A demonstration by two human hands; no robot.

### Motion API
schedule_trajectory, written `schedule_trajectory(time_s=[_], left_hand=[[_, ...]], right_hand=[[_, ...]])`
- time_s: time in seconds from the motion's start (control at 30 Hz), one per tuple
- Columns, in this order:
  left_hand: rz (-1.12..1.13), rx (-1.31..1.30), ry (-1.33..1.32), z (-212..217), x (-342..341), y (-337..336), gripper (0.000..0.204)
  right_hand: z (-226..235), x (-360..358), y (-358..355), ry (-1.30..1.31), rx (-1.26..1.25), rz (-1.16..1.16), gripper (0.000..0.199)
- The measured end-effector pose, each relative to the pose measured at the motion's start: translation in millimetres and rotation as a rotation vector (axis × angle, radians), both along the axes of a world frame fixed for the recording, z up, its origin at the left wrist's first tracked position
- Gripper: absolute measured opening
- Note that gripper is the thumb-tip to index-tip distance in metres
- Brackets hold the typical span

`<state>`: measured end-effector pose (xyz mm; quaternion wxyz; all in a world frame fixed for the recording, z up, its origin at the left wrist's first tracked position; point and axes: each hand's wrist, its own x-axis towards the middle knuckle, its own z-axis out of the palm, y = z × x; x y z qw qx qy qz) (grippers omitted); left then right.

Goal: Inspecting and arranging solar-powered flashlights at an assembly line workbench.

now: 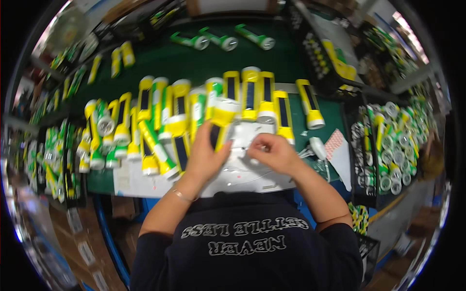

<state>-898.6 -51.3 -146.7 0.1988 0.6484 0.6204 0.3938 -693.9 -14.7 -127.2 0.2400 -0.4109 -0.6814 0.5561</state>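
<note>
My left hand is wrapped round a yellow flashlight with a dark solar panel on its side and a pale head pointing away from me. Just to its right, the fingers of my right hand are curled together in a pinch. Whatever they hold is too small and blurred to name. Between the two hands lies a white flat piece, partly covered by the fingers. Several yellow and green flashlights lie close together on the table to the left of my left hand and beyond it.
A single flashlight lies apart on the green table mat. To my right are a white plug-like piece with a cable and a black crate of flashlights. Another filled crate stands left. Green flashlights lie at the back.
</note>
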Motion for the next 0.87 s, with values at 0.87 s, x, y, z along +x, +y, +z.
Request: schedule_trajectory(time_s=[0.87], left_hand=[[-1.675,-0.266,-1.269,189,3,-18,0.048]], right_hand=[[37,173,176,-0.768,0.678,-0.567,0.058]])
